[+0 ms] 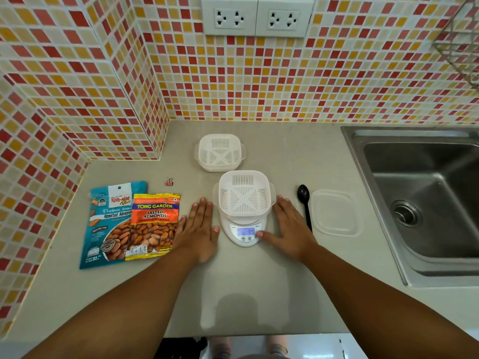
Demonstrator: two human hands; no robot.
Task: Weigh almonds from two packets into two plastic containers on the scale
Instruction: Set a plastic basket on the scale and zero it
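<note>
both my hands are flat on the grey desk (259,281), one either side of the small white digital scale (245,230). left hand (198,226) lies with fingers straight and holds nothing; right hand (290,226) the same, its thumb touching the scale's front edge by the lit display. on the scale sits a white slotted plastic container (243,194), no almonds in it. the second white slotted container (220,151) waits just behind the scale. left of the scale, right beside my left hand, lie the two packets: the orange-and-yellow salted almonds packet (154,226) overlapping the teal roasted almonds packet (110,224), both flat, long axes running away from me, tops pointing to the wall. i reckon the left hand takes the orange one, it's nearer. right of the scale: a black plastic spoon (304,203), a clear plastic lid (335,212).
</note>
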